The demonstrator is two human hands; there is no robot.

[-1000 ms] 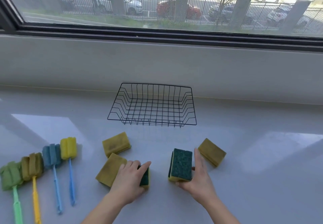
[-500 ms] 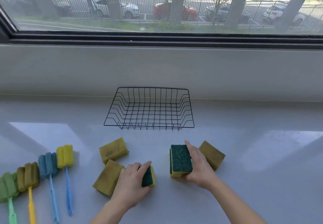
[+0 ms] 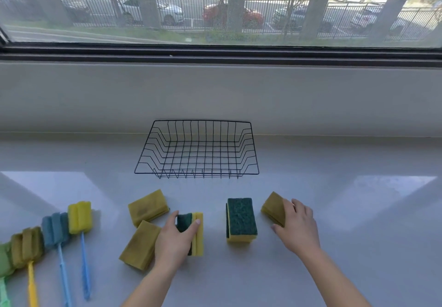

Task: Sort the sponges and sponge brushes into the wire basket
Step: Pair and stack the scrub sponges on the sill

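Countertop (image 3: pixel 339 213): left hand (image 3: pixel 175 241) around green-backed sponge (image 3: pixel 198 235)

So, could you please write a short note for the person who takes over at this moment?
Left hand grips the green-yellow sponge, which stands on its edge. Right hand holds the far-right brown sponge, fingers over it. The green-topped sponge lies between the hands. Two more brown sponges lie left of the left hand, four brushes at far left. The basket is empty, so nothing is done. Left: five sponges and four brushes go in.
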